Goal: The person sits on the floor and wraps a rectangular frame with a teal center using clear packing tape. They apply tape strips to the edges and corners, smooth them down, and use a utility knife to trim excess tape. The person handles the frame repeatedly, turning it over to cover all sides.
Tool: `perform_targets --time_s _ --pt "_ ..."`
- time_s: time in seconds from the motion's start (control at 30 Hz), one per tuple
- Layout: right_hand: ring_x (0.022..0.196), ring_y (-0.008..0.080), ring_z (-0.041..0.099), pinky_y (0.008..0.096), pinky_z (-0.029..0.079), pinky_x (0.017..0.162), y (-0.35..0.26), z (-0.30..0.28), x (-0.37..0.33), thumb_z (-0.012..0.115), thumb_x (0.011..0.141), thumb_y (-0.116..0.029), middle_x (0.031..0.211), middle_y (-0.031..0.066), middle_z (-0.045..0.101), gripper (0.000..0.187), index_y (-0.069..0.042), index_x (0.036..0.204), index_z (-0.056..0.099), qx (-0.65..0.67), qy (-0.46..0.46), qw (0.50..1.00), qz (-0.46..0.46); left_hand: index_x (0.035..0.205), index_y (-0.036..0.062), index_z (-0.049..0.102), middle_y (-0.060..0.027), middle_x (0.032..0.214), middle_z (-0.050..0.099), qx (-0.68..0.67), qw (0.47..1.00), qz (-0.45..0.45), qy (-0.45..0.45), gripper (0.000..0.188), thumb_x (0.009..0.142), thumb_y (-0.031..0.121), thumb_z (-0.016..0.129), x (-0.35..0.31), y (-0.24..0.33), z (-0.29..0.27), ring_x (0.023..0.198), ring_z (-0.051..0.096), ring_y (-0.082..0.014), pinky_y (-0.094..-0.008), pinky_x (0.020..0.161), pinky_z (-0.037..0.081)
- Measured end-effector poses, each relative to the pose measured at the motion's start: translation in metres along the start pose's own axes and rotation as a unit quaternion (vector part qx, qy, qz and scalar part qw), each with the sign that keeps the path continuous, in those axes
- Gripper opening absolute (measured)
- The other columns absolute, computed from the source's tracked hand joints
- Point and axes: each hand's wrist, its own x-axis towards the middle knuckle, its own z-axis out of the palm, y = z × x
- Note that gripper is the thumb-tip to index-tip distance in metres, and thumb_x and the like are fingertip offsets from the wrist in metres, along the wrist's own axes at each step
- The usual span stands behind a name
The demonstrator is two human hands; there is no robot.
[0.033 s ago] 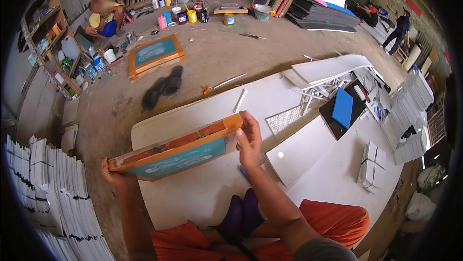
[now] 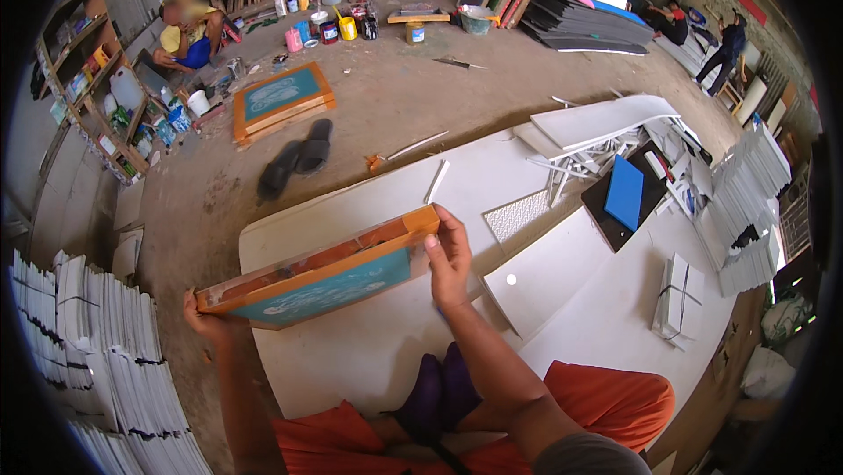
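Between my two hands a wooden screen-printing frame (image 2: 329, 289) is held tilted above white sheets, its teal mesh with a pale design facing me. My left hand (image 2: 209, 321) grips the frame's left end, its fingers partly hidden behind the wood. At the right end my right hand (image 2: 450, 260) has its thumb on the near side and its fingers round the corner. A similar screen frame (image 2: 283, 93) lies on the floor farther off, teal side up. Below the held frame spreads a large white sheet (image 2: 351, 361).
Bundled white stacks (image 2: 114, 352) stand at the left. To the right lie a blue pad (image 2: 623, 194), white offcuts (image 2: 597, 150) and a strapped white bundle (image 2: 679, 299). Black slippers (image 2: 299, 157), a knife (image 2: 458, 63) and paint pots (image 2: 348, 29) are beyond. A person (image 2: 189, 32) crouches far left.
My right hand and the frame's right end have shifted very slightly left. My left hand keeps its hold.
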Motion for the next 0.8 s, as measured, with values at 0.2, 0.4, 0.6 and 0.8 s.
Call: perform_targets --time_s 0.2,0.4,0.6,0.8 --pt "0.133 0.0241 0.051 0.036 0.037 0.114 0.004 -0.001 0.005 0.068 0.097 -0.013 0.141 0.0152 0.056 0.057 0.004 0.147 0.046 -0.075 -0.028 0.997 0.005 0.108 0.0068 0.059 -0.0026 0.099 0.055 0.059 0.997 0.032 -0.038 0.029 0.098 0.032 0.052 0.031 -0.012 -0.052 0.1 0.058 -0.0174 -0.034 0.092 0.046" --pt "0.126 0.0222 0.058 0.0345 0.042 0.109 0.005 -0.014 0.015 0.074 0.092 -0.012 0.133 0.0155 0.063 0.059 0.003 0.144 0.052 -0.101 -0.059 0.993 0.012 0.109 0.0075 0.059 -0.0016 0.099 0.055 0.043 0.997 0.011 -0.068 0.027 0.099 0.031 0.051 0.036 -0.01 -0.054 0.098 0.057 -0.016 -0.0332 0.089 0.047" --pt "0.11 0.0174 0.065 0.0313 0.049 0.099 0.007 -0.009 0.026 0.073 0.095 -0.013 0.119 0.012 0.071 0.045 0.003 0.135 0.063 -0.154 -0.01 0.986 -0.058 0.106 0.0084 0.059 -0.0007 0.096 0.054 0.048 0.997 0.024 -0.058 0.025 0.099 0.031 0.05 0.044 -0.018 -0.053 0.095 0.057 -0.015 -0.0319 0.084 0.048" --pt "0.11 0.0195 0.067 0.0318 0.05 0.099 0.021 -0.02 0.033 0.071 0.097 -0.016 0.116 0.0167 0.074 0.038 0.004 0.129 0.067 -0.056 -0.033 0.997 0.034 0.107 0.0089 0.061 -0.0001 0.096 0.056 0.037 0.997 0.008 -0.07 0.026 0.099 0.031 0.05 0.052 -0.019 -0.067 0.094 0.057 -0.0152 -0.0319 0.085 0.048"
